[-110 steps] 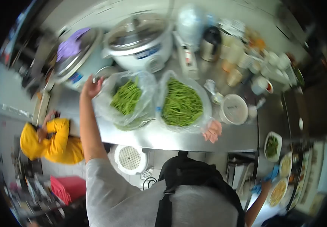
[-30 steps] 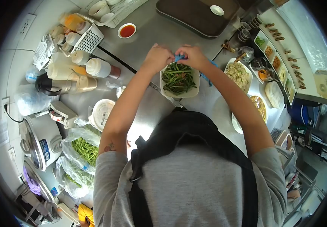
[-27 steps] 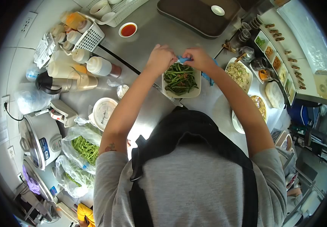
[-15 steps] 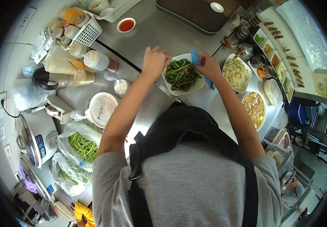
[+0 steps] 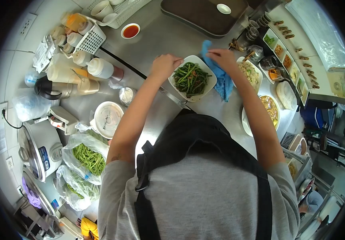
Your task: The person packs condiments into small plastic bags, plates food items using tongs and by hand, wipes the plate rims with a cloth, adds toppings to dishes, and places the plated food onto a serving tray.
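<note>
While left hand touches one dish | right hand meets one blue cloth | grips unclear

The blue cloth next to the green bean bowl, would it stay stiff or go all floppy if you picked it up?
The blue cloth would probably go floppy, since it lies in loose, uneven folds. It's likely light, because it looks like thin fabric. If pushed, it might bunch up rather than roll, as it isn't round.

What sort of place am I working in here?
Most likely a restaurant kitchen, judging by the cooked green beans, the large rice cooker and the squeeze bottles.
</note>
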A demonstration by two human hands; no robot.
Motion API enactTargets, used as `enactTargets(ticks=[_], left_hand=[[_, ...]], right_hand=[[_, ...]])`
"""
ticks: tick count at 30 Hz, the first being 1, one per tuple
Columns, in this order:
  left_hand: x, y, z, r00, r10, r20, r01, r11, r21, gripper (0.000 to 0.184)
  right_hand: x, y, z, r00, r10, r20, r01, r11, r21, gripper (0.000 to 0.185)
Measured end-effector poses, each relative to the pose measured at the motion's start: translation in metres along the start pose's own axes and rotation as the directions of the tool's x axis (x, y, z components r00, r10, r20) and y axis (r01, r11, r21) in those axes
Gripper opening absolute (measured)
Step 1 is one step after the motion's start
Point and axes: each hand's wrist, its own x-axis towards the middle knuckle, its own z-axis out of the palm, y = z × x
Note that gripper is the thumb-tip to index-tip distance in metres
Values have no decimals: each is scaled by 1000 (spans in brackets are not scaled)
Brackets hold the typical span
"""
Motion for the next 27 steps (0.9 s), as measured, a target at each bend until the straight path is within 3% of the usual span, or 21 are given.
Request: enactTargets(ticks=[4,9,13,15,18,21,22,24,27], left_hand=[[30,0,10,984,87,155,-94,995,38,19],[29,-5,13,981,176,87,-179,983,30,17],[20,-3,13,982,186,13,-187,981,49,18],[14,1,9,994,99,43,-101,994,49,20],[11,-4,4,990,-72,121,75,997,-24,24],[13,5,6,985,-110,130,130,979,-159,25],[14,6,7,988,-106,112,128,970,-206,25],[18,1,12,998,-14,62,21,993,-114,25],[15,-2,10,999,23,45,-20,998,-62,24]], right_hand=[[22,9,42,982,-142,126,129,986,104,26],[18,-5,47,985,-152,80,151,988,11,32],[9,0,35,977,-152,153,165,983,-80,31],[10,11,28,965,-160,207,189,974,-125,30],[4,11,-5,904,1,427,114,963,-245,29],[-12,4,-7,938,82,337,-26,986,-166,30],[-15,8,-3,953,59,296,2,980,-201,30],[-23,15,9,977,5,214,54,962,-269,32],[-45,5,8,991,90,103,-63,969,-239,32]])
